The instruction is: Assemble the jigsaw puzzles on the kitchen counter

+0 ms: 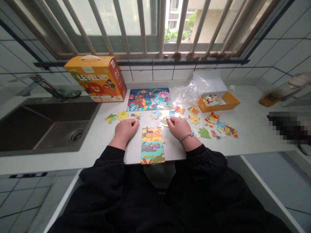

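My left hand [126, 130] rests on the counter in a loose fist, with nothing seen in it. Just beyond its knuckles lies a blue and orange puzzle piece [136, 116]. My right hand [179, 127], with a chain bracelet on the wrist, is closed at the right edge of a pale green puzzle piece [164, 122]; the fingertips are partly hidden. Between my hands and nearer to me, a partly joined puzzle [152, 145] shows a leopard, a hippo and a crocodile. Its lower end reaches the counter's front edge.
Behind lies a dark blue picture sheet [148, 99]. Loose pieces [204, 132] are scattered to the right, and yellow ones [122, 115] to the left. An orange box [97, 79], a sink [48, 126], crumpled plastic [186, 92] and an open tray of pieces [218, 103] stand around.
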Action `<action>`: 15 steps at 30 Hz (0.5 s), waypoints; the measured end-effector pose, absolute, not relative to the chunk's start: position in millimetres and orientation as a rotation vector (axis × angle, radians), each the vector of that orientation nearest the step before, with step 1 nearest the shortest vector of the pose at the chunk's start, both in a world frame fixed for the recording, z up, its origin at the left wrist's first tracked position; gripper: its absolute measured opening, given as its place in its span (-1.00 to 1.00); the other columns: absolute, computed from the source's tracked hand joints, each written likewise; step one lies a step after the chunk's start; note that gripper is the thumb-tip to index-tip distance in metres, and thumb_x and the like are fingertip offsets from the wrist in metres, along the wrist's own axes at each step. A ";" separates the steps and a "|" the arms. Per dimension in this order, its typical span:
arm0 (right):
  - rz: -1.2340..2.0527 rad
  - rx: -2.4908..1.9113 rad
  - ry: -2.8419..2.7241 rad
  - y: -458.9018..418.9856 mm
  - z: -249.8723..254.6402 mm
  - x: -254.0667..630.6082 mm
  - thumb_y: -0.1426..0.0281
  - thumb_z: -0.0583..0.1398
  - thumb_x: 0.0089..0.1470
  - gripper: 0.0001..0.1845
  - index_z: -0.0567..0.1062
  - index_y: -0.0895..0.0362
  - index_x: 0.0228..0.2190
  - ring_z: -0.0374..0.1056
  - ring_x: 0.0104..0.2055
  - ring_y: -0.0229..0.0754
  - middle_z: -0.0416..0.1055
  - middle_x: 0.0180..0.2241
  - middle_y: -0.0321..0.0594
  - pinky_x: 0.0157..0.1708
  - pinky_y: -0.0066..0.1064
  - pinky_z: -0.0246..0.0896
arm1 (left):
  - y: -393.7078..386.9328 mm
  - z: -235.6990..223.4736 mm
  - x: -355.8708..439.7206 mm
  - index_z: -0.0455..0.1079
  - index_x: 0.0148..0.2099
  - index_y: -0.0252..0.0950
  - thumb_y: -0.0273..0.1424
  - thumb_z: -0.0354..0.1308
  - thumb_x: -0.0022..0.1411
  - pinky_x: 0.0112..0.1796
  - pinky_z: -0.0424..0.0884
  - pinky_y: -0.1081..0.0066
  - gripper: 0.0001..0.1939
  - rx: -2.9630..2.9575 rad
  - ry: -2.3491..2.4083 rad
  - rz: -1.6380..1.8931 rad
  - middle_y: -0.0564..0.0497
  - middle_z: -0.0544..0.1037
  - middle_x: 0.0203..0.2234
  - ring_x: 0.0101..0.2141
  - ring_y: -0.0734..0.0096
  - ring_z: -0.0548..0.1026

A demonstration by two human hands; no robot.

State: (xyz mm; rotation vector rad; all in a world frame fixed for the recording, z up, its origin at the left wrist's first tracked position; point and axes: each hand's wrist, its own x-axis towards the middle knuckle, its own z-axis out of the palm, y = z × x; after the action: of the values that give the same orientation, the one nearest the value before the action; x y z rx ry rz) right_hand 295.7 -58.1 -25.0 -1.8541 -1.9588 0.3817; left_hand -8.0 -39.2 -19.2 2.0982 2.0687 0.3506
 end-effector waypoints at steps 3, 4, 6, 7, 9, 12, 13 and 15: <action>0.384 -1.847 -1.950 -58.5 -25.1 294.5 0.12 0.14 0.50 -0.50 0.53 0.05 -0.47 0.27 -0.41 -0.15 0.50 -0.47 -0.20 -0.38 -0.30 -0.11 | -39.3 -19.4 -8.0 0.40 -0.42 -0.17 -0.03 0.02 0.44 -0.37 0.10 0.25 -0.54 2.100 2.068 0.352 -0.08 0.66 -0.37 -0.31 0.13 0.51; 0.385 -1.843 -1.946 -58.6 -25.2 294.1 0.12 0.15 0.49 -0.51 0.53 0.05 -0.47 0.27 -0.41 -0.16 0.50 -0.47 -0.21 -0.38 -0.30 -0.10 | -39.5 -19.4 -8.0 0.40 -0.43 -0.17 -0.03 0.02 0.44 -0.37 0.11 0.25 -0.54 2.101 2.068 0.353 -0.08 0.66 -0.37 -0.31 0.13 0.51; 0.388 -1.834 -1.939 -58.6 -25.3 294.2 0.13 0.17 0.48 -0.52 0.52 0.05 -0.48 0.28 -0.41 -0.15 0.50 -0.48 -0.21 -0.38 -0.29 -0.10 | -39.6 -19.4 -7.9 0.39 -0.43 -0.17 -0.03 0.02 0.44 -0.38 0.10 0.25 -0.54 2.104 2.065 0.355 -0.08 0.66 -0.37 -0.30 0.13 0.51; 0.385 -1.832 -1.938 -58.3 -25.5 295.1 0.13 0.17 0.48 -0.52 0.52 0.05 -0.47 0.30 -0.40 -0.14 0.51 -0.47 -0.20 -0.37 -0.29 -0.08 | -39.7 -19.4 -7.8 0.38 -0.43 -0.17 -0.04 0.02 0.44 -0.38 0.10 0.25 -0.54 2.105 2.064 0.356 -0.07 0.65 -0.37 -0.31 0.14 0.51; 0.357 -1.830 -1.861 -57.0 -26.1 299.6 0.13 0.10 0.52 -0.51 0.55 0.05 -0.41 0.36 -0.36 -0.12 0.54 -0.43 -0.17 -0.35 -0.30 -0.03 | -39.7 -19.4 -7.7 0.37 -0.43 -0.17 -0.04 0.02 0.44 -0.38 0.09 0.25 -0.54 2.105 2.065 0.355 -0.08 0.65 -0.38 -0.31 0.14 0.50; 0.308 -1.825 -1.477 -53.1 -28.2 312.0 0.11 -0.09 0.58 -0.43 0.57 0.07 -0.28 0.43 -0.31 -0.08 0.56 -0.38 -0.13 -0.31 -0.31 0.10 | -39.7 -19.3 -7.6 0.38 -0.43 -0.17 -0.04 0.03 0.44 -0.38 0.08 0.25 -0.55 2.102 2.071 0.350 -0.08 0.66 -0.38 -0.32 0.14 0.50; 0.307 -1.813 -1.331 -51.6 -29.2 316.6 0.09 -0.13 0.59 -0.40 0.56 0.08 -0.24 0.43 -0.33 -0.08 0.55 -0.38 -0.14 -0.31 -0.31 0.14 | -39.9 -19.1 -7.5 0.39 -0.43 -0.17 -0.03 0.03 0.44 -0.38 0.08 0.25 -0.54 2.101 2.072 0.349 -0.08 0.66 -0.38 -0.32 0.14 0.50; 0.327 -1.786 -1.135 -49.5 -30.7 324.8 0.04 -0.17 0.59 -0.36 0.55 0.09 -0.20 0.40 -0.38 -0.08 0.52 -0.41 -0.16 -0.32 -0.30 0.18 | -40.4 -18.3 -7.2 0.40 -0.42 -0.17 -0.04 0.02 0.44 -0.38 0.09 0.26 -0.55 2.101 2.069 0.347 -0.08 0.67 -0.38 -0.31 0.13 0.51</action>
State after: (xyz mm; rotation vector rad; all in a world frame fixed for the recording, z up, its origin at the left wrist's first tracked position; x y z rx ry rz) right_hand 324.8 -49.5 -30.7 -1.7862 -1.1352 0.3270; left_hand -7.2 -40.4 -18.3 2.1014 2.0695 0.3470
